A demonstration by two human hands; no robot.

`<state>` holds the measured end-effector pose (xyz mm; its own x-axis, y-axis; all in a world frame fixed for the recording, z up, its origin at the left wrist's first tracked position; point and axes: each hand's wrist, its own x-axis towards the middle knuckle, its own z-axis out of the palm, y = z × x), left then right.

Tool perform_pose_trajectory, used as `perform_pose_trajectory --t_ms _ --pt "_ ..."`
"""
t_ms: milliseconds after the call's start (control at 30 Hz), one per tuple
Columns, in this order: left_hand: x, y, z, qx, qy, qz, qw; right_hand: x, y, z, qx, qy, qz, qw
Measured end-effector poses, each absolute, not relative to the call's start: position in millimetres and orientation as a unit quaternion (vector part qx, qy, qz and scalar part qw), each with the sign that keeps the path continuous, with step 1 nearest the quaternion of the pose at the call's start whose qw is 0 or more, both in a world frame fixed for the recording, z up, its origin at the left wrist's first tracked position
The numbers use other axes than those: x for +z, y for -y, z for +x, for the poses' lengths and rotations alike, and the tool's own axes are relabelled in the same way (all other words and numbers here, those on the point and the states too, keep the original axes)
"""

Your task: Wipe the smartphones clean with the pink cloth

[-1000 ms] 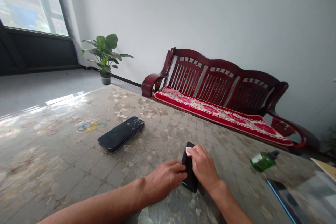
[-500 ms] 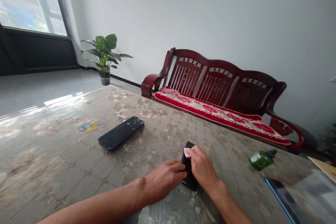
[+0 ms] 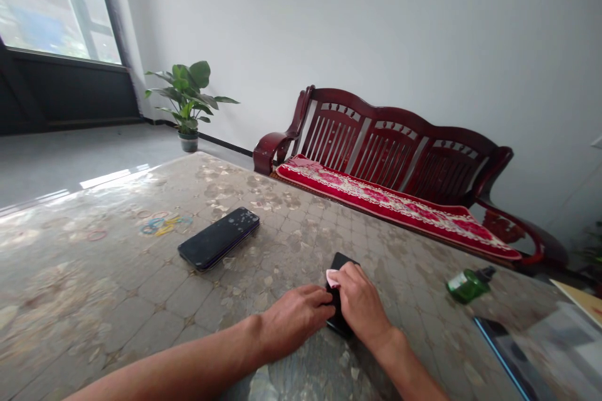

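A black smartphone [image 3: 337,321] lies flat on the patterned table covering. At its left edge, my left hand [image 3: 301,314] rests palm down, its curved fingers holding the phone's side. Over the phone's upper part is my right hand [image 3: 360,301], pinching a small folded whitish-pink wipe [image 3: 332,278] against the screen. Much of the phone's middle and right side is hidden under that hand.
Left of my hands lies a stack of dark phones [image 3: 219,239], with coloured rubber bands [image 3: 164,224] beyond it. To the right are a green bottle [image 3: 468,286] on its side, a blue-edged phone [image 3: 510,357] and a clear plastic bag [image 3: 564,338]. A wooden bench [image 3: 376,144] stands behind the table.
My right hand has shifted slightly left and down on the phone, and the wipe has moved with it to the screen's left edge. My left hand stays in place.
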<state>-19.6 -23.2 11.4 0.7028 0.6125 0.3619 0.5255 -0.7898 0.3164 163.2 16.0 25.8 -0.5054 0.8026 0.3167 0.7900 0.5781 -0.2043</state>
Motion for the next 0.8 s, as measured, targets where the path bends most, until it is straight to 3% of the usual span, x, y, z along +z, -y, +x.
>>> perform_pose_trajectory --t_ms 200,533,800 --pt "9 24 -21 0.24 -0.312 0.913 0.105 26 -50 160 -0.014 0.833 -0.522 0.18" --pt "11 24 -21 0.248 -0.306 0.912 0.116 28 -13 166 0.027 0.863 -0.471 0.181" --pt "10 24 -23 0.249 -0.31 0.911 0.112 32 -47 163 -0.005 0.822 -0.543 0.172"
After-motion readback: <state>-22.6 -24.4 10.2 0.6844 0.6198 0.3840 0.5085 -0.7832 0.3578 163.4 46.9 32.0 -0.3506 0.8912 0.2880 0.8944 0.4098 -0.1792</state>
